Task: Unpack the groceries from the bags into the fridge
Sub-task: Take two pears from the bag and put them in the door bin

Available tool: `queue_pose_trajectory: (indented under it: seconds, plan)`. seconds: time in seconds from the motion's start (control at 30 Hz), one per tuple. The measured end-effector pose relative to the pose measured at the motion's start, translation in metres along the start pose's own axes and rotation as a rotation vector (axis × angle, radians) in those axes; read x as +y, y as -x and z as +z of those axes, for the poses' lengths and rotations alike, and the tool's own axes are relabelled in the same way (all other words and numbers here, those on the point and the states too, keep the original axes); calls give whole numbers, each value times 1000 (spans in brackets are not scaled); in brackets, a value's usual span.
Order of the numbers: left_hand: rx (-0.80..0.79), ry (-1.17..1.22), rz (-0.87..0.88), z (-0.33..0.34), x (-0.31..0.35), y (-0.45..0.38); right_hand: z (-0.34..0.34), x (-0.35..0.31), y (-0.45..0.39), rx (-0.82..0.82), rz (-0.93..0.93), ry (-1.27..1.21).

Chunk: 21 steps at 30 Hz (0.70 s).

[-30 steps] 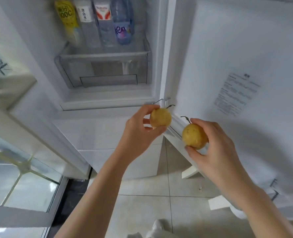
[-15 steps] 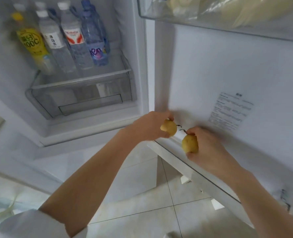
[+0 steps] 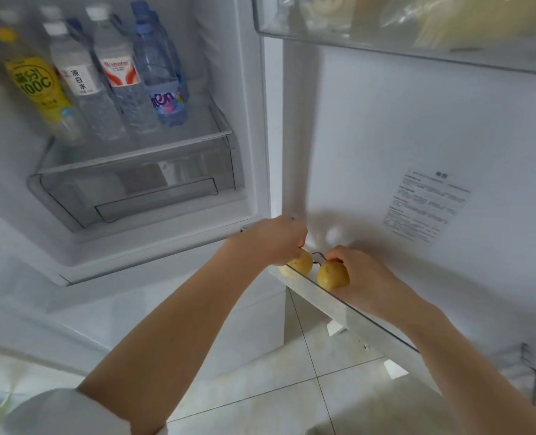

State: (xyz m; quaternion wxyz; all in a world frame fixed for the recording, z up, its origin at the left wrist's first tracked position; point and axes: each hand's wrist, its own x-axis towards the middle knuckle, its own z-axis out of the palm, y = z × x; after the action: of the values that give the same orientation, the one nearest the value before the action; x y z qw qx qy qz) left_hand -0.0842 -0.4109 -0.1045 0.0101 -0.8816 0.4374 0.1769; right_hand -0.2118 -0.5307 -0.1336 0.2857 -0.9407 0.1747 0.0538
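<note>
Two small yellow pears with dark stems sit side by side in the lowest shelf (image 3: pixel 351 304) of the open fridge door. My left hand (image 3: pixel 273 240) grips the left pear (image 3: pixel 301 262) from above. My right hand (image 3: pixel 367 277) holds the right pear (image 3: pixel 332 274), fingers curled round it. Both pears rest low behind the shelf's clear front rim, stems almost touching.
Several drink bottles (image 3: pixel 119 86) stand on a glass shelf inside the fridge, above a clear drawer (image 3: pixel 134 186). An upper door bin (image 3: pixel 417 29) holds pale packets. A label (image 3: pixel 426 205) is stuck on the door's inner wall. Tiled floor lies below.
Both hands have carried the pears forward and down into the lowest door shelf. The view has tilted up, showing more of the fridge interior and the upper door bin.
</note>
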Motion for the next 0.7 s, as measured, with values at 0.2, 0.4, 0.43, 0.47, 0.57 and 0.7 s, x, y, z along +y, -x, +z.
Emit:
queue_pose_trajectory:
  seconds: [0.2,0.4,0.43,0.47,0.57,0.7]
  plan:
    - [34,74,47,2,-9,6,-7,-9,5,0,-6,-44]
    - [180,304,80,5,-13,25,-12,-7,22,138,-58,-59]
    - [237,335,90,6,-12,29,-12,-7,27,181,-85,-79]
    - [298,362,97,7,-11,33,-11,-8,33,227,-121,-97]
    - [486,449,103,14,-5,47,-6,-14,52,385,-226,-95]
    - [704,657,107,32,8,67,5,-17,81,526,-303,-108]
